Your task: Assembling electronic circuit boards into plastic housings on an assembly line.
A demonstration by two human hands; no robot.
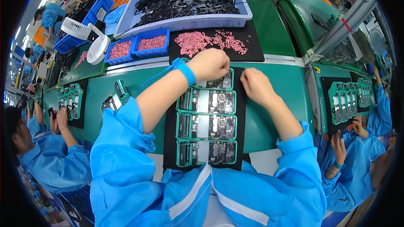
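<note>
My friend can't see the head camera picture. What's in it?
A person's left hand is at the farthest of four green-framed electronic units; the right hand is nearby. Beyond lie pink pieces and a tub of black parts.

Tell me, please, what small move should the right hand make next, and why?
The right hand could probably move slightly left to steady the farthest green-framed, rectangular circuit-board unit on the flat black mat: the left hand is over that unit's upper part, while the right is curled just beside it. Whether either hand holds anything is unclear.
</note>
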